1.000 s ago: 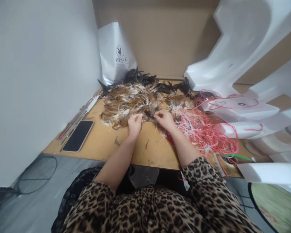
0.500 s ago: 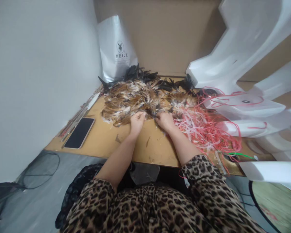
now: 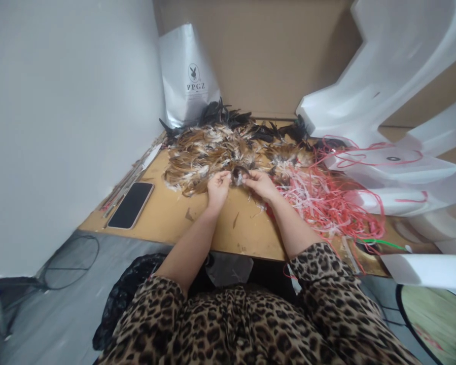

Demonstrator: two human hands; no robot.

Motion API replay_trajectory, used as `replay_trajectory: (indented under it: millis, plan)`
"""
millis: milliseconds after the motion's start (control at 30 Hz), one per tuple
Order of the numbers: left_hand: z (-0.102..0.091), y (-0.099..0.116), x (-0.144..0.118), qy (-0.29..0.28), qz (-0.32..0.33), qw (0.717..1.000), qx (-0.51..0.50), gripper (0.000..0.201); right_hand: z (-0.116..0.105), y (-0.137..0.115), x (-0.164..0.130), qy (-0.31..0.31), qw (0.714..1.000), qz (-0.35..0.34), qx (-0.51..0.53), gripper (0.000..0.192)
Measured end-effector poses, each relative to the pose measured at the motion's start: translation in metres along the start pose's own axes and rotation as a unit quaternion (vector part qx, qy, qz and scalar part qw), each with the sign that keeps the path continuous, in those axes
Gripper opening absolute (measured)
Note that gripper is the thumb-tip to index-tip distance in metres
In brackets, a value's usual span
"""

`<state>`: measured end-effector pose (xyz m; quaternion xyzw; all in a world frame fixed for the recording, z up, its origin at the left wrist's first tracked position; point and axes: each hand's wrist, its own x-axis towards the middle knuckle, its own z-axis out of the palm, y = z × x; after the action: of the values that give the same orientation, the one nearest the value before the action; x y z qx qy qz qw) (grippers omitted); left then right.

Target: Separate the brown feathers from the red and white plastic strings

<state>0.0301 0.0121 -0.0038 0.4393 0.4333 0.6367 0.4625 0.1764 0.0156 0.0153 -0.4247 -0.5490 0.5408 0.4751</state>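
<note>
Feathers (image 3: 238, 177), a small dark brown tuft with white fluff, are pinched between my two hands above the tabletop. My left hand (image 3: 218, 189) grips the left side of the tuft, thumb and fingertips pressed together. On the other side, my right hand (image 3: 261, 185) pinches it near the white fluff. The exact grip points are too small to see clearly. Just beyond my hands spreads a large pile of brown and cream feathers (image 3: 205, 152), with black feathers (image 3: 228, 115) along its back.
Tangled red and pale pink ribbon (image 3: 319, 203) lies right of my hands. A phone (image 3: 131, 205) rests on the table (image 3: 212, 233) at left. A white printed bag (image 3: 185, 76) stands behind the feathers. White curved sheets (image 3: 387, 66) and rolls crowd the right side.
My fingers have lifted slightly, and the small feather tuft between them now shows more clearly, with its white fluff facing me. The view has shifted a little.
</note>
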Motion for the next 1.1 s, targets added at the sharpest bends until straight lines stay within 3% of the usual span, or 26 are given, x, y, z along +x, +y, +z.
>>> replay_trajectory:
  millis: [333,567,733,933,1100]
  plan:
    - [-0.003,-0.004,0.006,0.030,0.055,0.998,0.015,0.027,-0.002,-0.002,-0.001,-0.008,1.000,-0.006,-0.007,0.018]
    - [-0.005,0.000,0.001,0.029,0.178,0.978,0.107,0.024,-0.004,-0.001,-0.001,-0.050,0.988,0.098,0.104,0.021]
    - [-0.002,0.009,-0.007,-0.003,0.222,0.964,0.148,0.019,-0.005,-0.001,0.000,-0.057,0.980,0.112,0.153,0.021]
    - [0.000,-0.001,-0.004,-0.084,0.148,0.974,0.152,0.023,-0.003,-0.003,-0.002,-0.061,0.984,0.079,0.147,0.025]
    - [0.000,0.003,-0.003,-0.148,-0.013,0.986,0.079,0.024,-0.004,-0.004,-0.001,-0.045,0.986,0.075,0.139,0.031]
